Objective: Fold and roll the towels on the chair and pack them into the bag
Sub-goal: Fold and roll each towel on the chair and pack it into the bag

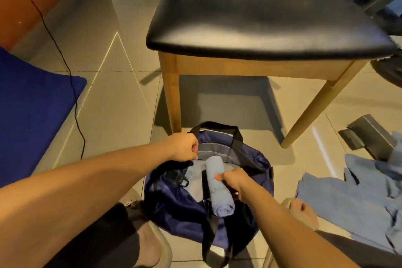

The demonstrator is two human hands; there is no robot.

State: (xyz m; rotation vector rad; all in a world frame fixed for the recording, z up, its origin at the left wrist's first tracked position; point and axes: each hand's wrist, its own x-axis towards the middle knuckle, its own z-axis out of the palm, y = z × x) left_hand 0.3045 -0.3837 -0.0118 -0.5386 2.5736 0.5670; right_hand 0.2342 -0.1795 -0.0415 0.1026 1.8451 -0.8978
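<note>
- Head view took in the tiled floor point(113, 98), on which everything else stood or lay.
- A wooden chair point(261, 13) with a black padded seat stood beyond the bag, its near left leg coming down just beside the bag's far rim.
- A dark blue cushion point(32, 115) filled the left edge, well apart from the bag, with a thin black cable point(75, 102) trailing across its corner.
- The navy bag point(174, 209) sat open on the floor between the person's knees, grey lining showing, one black handle point(217, 125) arched at the far side and another strap point(210, 230) draped over the near rim.
- A heap of loose grey-blue towels point(352, 198) lay on the floor to the right of the bag, near it but not touching.
- A grey metal block point(369, 135) sat behind that heap.
- The rolled towel point(212, 167) lay in the bag's open mouth, its long axis running from far to near and tilting slightly right, its spiral end facing the camera.
- The right hand point(233, 181) gripped the roll from the right, fingers curled round its middle and hiding part of it.
- The left hand point(185, 147) pinched the bag's far left rim with curled fingers, next to the handle's base.
</note>
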